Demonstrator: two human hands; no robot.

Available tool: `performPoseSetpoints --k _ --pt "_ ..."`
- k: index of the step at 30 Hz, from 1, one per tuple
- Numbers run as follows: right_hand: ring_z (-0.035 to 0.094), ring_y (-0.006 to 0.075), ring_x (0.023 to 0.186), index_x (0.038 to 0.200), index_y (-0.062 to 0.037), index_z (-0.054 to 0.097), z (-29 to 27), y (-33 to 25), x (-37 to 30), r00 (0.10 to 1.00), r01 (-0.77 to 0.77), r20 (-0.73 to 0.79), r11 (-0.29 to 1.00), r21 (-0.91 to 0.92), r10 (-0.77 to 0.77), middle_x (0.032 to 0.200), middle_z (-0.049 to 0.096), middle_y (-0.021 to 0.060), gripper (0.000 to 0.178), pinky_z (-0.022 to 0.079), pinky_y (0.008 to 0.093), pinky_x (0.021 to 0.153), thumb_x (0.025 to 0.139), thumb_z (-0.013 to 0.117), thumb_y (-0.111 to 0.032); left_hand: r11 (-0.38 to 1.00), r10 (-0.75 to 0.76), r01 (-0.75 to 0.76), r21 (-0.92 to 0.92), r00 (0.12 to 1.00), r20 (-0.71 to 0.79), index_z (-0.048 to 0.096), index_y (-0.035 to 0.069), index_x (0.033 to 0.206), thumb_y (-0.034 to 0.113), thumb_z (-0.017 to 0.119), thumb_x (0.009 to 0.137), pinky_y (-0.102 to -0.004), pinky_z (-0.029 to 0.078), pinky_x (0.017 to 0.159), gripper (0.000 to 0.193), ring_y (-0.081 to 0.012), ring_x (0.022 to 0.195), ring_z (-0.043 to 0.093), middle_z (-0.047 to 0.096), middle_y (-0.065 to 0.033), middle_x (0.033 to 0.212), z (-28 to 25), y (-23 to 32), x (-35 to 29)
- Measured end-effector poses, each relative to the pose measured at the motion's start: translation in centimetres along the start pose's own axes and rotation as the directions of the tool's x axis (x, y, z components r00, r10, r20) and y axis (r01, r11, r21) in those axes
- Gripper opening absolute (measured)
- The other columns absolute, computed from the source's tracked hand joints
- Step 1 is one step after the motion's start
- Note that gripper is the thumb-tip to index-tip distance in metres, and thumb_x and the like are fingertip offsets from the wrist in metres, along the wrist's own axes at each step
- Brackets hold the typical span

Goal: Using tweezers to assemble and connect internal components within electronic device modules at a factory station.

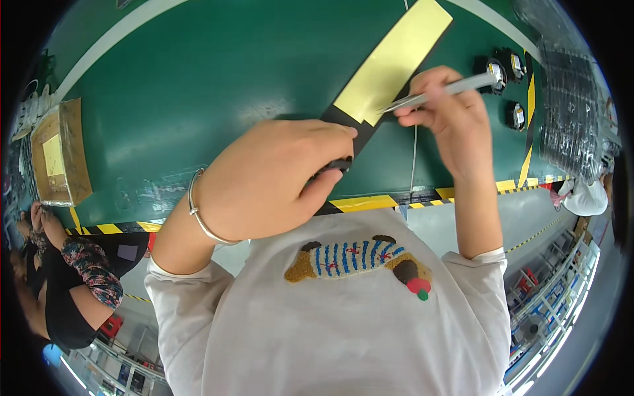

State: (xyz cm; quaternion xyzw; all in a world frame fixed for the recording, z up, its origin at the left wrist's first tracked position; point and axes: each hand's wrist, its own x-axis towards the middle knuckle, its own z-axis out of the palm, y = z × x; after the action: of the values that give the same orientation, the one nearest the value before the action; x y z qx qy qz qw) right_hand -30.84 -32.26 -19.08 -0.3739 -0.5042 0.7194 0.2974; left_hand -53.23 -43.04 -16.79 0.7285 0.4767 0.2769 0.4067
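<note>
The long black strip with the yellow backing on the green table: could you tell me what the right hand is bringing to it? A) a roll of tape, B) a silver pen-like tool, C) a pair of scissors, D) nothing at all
B: the right hand grips a slim silver pen-like tool whose tip meets the yellow edge of the strip, while the left hand pins the strip's near end.

The surface (198,72) is dark green, crossed by a white line (109,43) and edged with yellow-and-black striped tape (370,202). The long strip (389,63) is pale yellow on black backing. The tool (449,89) is silvery grey. The bracelet (196,210) is silver. The shirt (343,330) is white, with a blue-and-white striped brown dog patch (360,261). The box (63,152) is brown cardboard.
</note>
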Motion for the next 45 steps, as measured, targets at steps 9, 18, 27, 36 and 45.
performPoseSetpoints --k 9,18,27,36,45 --pt "0.065 0.0153 0.085 0.094 0.0033 0.055 -0.2 1.6 -0.8 0.999 -0.022 0.043 0.989 -0.144 0.028 0.088 0.062 0.008 0.011 0.055 0.0252 0.077 0.084 0.059 0.004 0.999 -0.024 0.023 0.039 1.0 0.019 0.056 0.001 0.085 0.002 0.058 0.075 -0.0329 0.047 0.054 0.011 -0.0285 0.06 0.059 0.062 -0.0153 0.112 2.9 0.0 0.2" --pt "0.068 0.0258 0.084 0.097 0.0022 0.054 -0.2 1.0 0.2 1.0 0.024 0.012 0.987 0.157 -0.026 0.089 0.065 0.015 0.01 0.057 0.0321 0.075 0.087 0.055 0.0 0.992 -0.027 0.029 0.123 0.999 -0.024 0.056 0.002 0.087 0.001 0.057 0.076 -0.0308 0.047 0.054 0.011 -0.0227 0.062 0.06 0.063 -0.0134 0.108 3.3 0.3 0.2" --pt "0.06 0.0414 0.1 0.106 0.0013 0.045 3.2 -1.9 2.0 0.973 0.091 0.161 0.911 0.402 -0.168 0.103 0.06 0.0265 0.017 0.056 0.0406 0.083 0.095 0.039 -0.009 0.527 -0.459 0.029 -0.849 0.85 -0.256 0.053 -0.006 0.111 0.009 0.055 0.089 -0.03 0.057 0.072 0.027 -0.0231 0.085 0.067 0.064 -0.0159 0.096 -0.4 -0.5 1.5" --pt "0.058 0.0421 0.105 0.103 -0.0006 0.043 5.0 -0.4 1.6 0.955 0.134 0.161 0.848 0.513 -0.248 0.102 0.059 0.0254 0.014 0.053 0.0436 0.089 0.096 0.038 -0.011 0.454 -0.52 -0.052 -0.889 0.795 -0.312 0.055 -0.006 0.112 0.006 0.056 0.087 -0.0292 0.06 0.067 0.028 -0.0227 0.083 0.067 0.064 -0.015 0.097 0.1 -0.1 1.9" --pt "0.058 0.0412 0.106 0.103 -0.0007 0.043 5.3 0.0 1.3 0.947 0.178 0.138 0.829 0.53 -0.291 0.104 0.057 0.0212 0.013 0.053 0.0429 0.089 0.097 0.036 -0.01 0.48 -0.485 -0.112 -0.87 0.793 -0.369 0.055 -0.006 0.113 0.006 0.056 0.088 -0.0297 0.06 0.068 0.028 -0.023 0.083 0.067 0.064 -0.0152 0.095 0.6 -0.3 1.7"
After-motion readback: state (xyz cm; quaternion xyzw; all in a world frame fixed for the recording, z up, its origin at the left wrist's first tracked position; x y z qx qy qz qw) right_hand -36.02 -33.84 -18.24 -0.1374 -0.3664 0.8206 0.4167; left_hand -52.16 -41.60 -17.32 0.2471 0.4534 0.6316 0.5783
